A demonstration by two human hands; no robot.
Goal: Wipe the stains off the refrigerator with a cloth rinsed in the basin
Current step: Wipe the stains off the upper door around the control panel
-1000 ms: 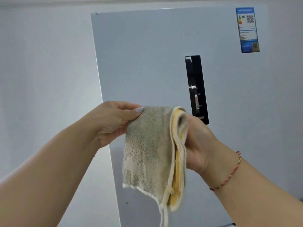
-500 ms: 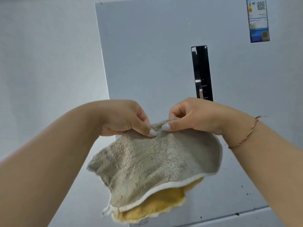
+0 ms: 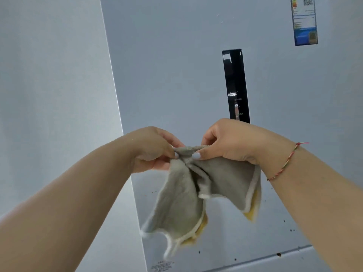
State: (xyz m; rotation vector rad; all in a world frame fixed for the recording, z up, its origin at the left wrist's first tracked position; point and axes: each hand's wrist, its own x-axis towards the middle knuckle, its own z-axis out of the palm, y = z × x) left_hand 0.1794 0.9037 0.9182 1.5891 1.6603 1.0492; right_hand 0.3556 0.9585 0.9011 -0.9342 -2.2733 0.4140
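A grey terry cloth with a white hem and a yellow underside hangs in front of the pale grey refrigerator door. My left hand and my right hand both pinch its top edge, thumbs close together, and the cloth droops in two folded flaps below them. Small dark stains speckle the lower part of the door, right of and beneath the cloth. No basin is in view.
A tall black control panel is set in the door above my right hand. An energy label sticks at the upper right. A seam between doors runs along the bottom. A plain wall is at left.
The cloth went from hanging folded, to spread between both hands, to bunched at its top edge with two flaps drooping. The view has moved closer to the door.
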